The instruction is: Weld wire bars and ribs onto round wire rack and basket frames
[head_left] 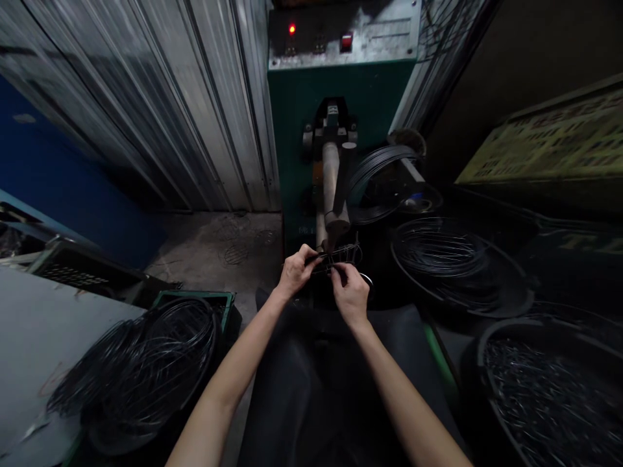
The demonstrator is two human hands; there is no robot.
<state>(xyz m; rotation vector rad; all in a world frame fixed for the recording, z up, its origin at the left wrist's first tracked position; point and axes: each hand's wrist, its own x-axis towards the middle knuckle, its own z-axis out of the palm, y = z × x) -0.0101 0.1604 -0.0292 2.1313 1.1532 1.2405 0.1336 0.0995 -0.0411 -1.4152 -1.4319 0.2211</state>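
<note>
My left hand [294, 271] pinches a small dark wire frame [346, 251] from its left side. On the near right side of the same frame, my right hand [350, 292] is closed with thumb and fingers pressed together. The frame sits right under the metal arms [332, 188] of a green machine [296, 97], which looks like a spot welder. Whether the lower tip touches the wire I cannot tell. Dim light and my fingers hide part of the frame.
Coiled wire rings [379, 165] hang right of the arms. More rings fill a round tub [523, 305]; short metal pieces lie in a bucket [487, 344]. At left, wire rings [160, 350] are heaped over a green crate [228, 299]. A corrugated metal wall [195, 97] stands behind.
</note>
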